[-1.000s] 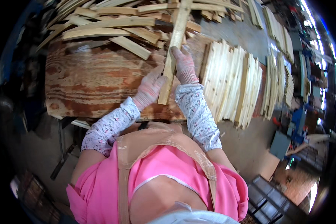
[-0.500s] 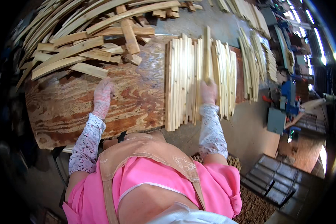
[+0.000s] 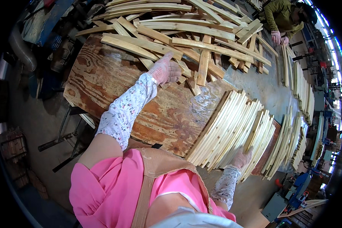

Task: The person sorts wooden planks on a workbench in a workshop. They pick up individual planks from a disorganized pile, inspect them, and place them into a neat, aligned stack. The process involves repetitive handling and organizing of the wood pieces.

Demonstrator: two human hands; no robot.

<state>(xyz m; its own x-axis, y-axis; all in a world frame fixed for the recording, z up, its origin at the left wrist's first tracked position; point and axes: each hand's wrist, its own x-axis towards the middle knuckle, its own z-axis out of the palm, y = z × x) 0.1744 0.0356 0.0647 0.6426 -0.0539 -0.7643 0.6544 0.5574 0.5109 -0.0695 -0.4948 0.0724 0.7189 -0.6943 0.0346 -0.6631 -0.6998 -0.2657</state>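
My left hand (image 3: 165, 70), in a pale pink work glove, reaches to the near edge of a heap of curved wooden slats (image 3: 205, 45). Its thumb stands apart from the fingers, beside the end of one slat (image 3: 140, 46); no slat is plainly in its grasp. On the right, my gloved right hand (image 3: 241, 157) is closed on the near end of a wooden strip (image 3: 254, 130). That strip lies on top of a row of pale strips (image 3: 220, 129) set side by side. Part of the right fingers is hidden.
A worn plywood tabletop (image 3: 161, 117) lies under the heap and the row. More strips (image 3: 283, 142) stand in rows farther right. At the far right, another person's gloved hands (image 3: 279, 38) are at some strips. A metal stand (image 3: 66, 136) is at the left.
The view has swung left. My left hand has moved forward from the bare plywood to the slat heap, its fingers now apart. My right hand stays at the strip, which now lies lower along the row.
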